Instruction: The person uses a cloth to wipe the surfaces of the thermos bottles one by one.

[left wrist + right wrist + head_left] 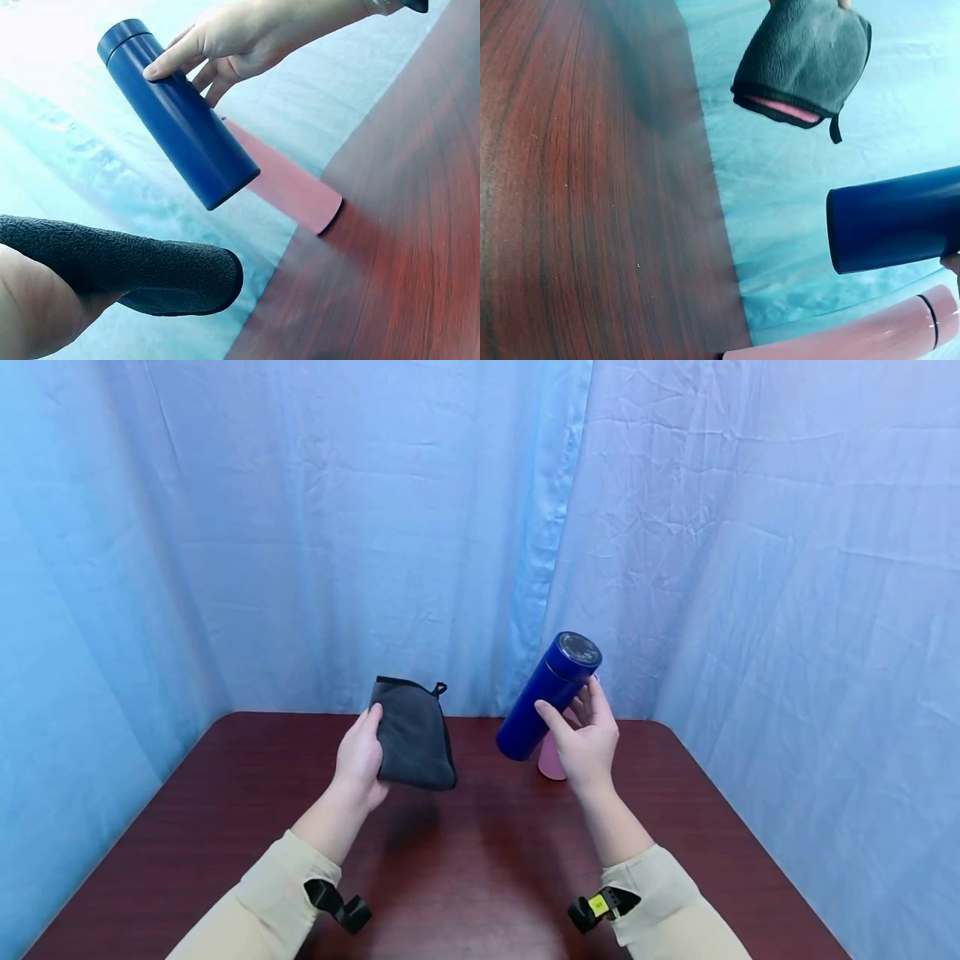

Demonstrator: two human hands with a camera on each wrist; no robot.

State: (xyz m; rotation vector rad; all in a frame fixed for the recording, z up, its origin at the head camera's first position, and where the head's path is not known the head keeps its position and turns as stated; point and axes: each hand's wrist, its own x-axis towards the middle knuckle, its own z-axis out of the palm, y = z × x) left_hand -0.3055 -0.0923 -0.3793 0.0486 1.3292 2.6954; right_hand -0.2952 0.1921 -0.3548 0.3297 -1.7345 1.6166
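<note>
My left hand (362,758) grips a folded dark grey cloth (412,735) by its left side, held above the table. The cloth has black edging and a small hanging loop; a pink layer shows within its fold in the right wrist view. My right hand (588,739) holds a blue thermos bottle (542,697) up in the air, thumb on one side and fingers round the back. The bottle tilts, its lidded top leaning right and its base toward the cloth. Behind the right hand a pink bottle (552,762) stands on the table, partly hidden.
The dark red wooden table (480,877) has its far edge close to a light blue curtain (360,527), which also hangs along both sides. A black wrist camera (339,906) is strapped over the left sleeve, and another camera (600,908) over the right.
</note>
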